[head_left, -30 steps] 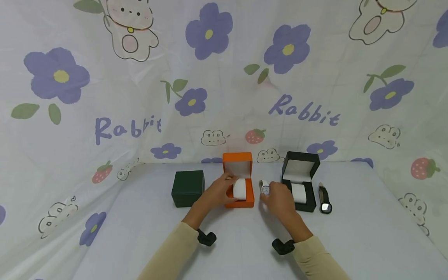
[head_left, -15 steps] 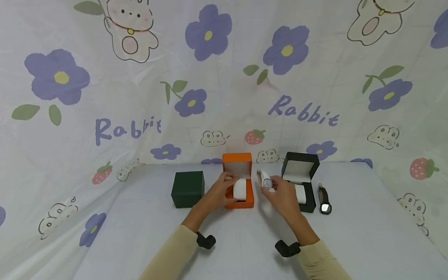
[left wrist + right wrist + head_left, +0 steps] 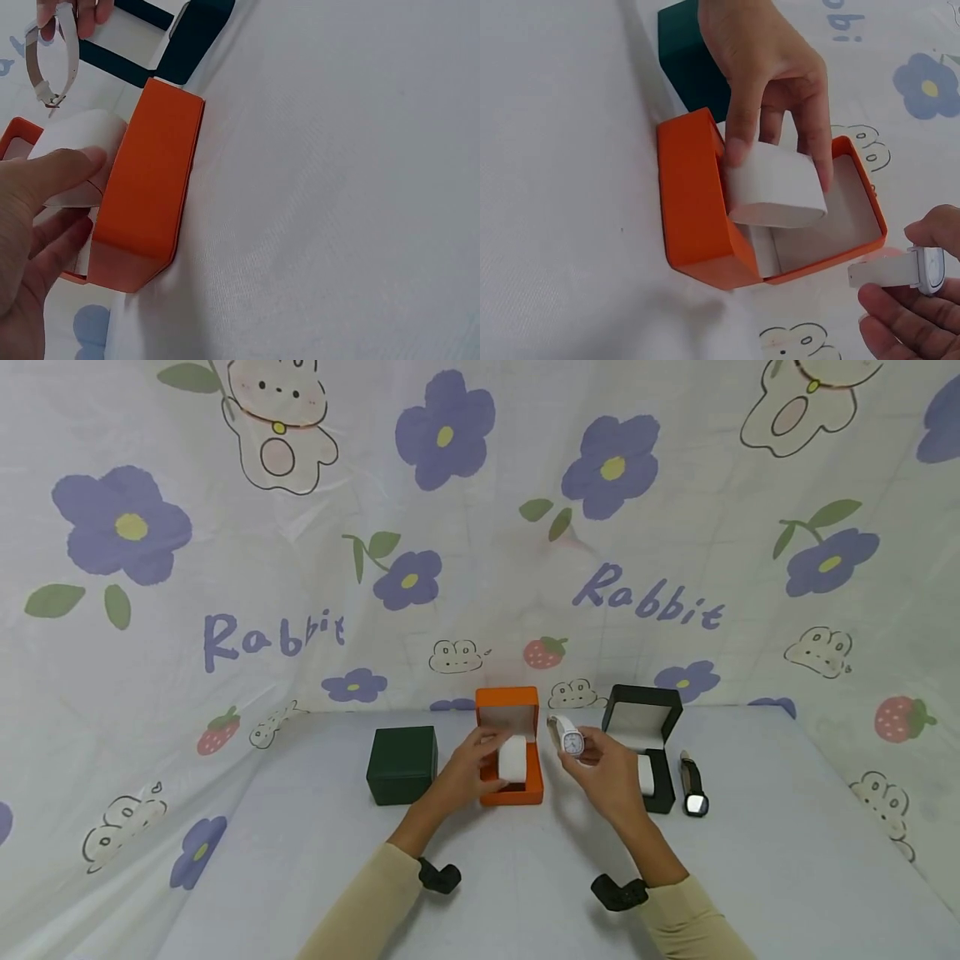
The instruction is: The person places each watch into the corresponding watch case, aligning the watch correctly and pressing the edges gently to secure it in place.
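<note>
A: What do we have at the far left?

B: A green box (image 3: 402, 766), lid closed, on the white table (image 3: 517, 877). Just beside it, our left hand (image 3: 461, 770) pinches a white cushion (image 3: 513, 759) between thumb and fingers.

A: And how does that cushion look?

B: Smooth, plump and rounded at the edges. We see it standing partly out of the orange box (image 3: 534, 783), whose lid is up and shows a pale lining.

A: Next along, we come to the white watch (image 3: 572, 742).

B: Yes, between the orange box and the dark one. Its face is squarish with rounded corners, pale with dark markings, and its white strap bends into a loop with a metal buckle. Our right hand (image 3: 613, 777) holds it by the case, between thumb and fingers.

A: Behind that hand we find the dark box (image 3: 662, 781), open, with a pale lid lining and a white pad inside, partly hidden.

B: Last, on the right, a dark-strapped watch (image 3: 695, 793) lies on the table, its round face shining.
</note>
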The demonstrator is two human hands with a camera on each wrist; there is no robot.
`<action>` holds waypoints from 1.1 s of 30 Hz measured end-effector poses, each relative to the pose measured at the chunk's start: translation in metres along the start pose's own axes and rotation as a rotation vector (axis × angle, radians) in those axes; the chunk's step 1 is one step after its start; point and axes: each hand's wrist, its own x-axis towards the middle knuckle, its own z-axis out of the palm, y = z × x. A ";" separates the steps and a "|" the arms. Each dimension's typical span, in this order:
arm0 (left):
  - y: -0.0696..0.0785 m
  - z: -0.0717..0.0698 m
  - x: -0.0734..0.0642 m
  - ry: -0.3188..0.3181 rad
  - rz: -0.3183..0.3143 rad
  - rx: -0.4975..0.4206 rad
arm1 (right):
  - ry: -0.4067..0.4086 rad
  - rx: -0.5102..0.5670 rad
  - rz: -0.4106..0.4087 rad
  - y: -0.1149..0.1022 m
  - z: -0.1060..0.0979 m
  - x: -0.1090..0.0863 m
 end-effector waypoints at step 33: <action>0.082 -0.037 -0.029 0.109 -0.041 -0.358 | -0.006 0.041 -0.150 -0.045 -0.014 -0.015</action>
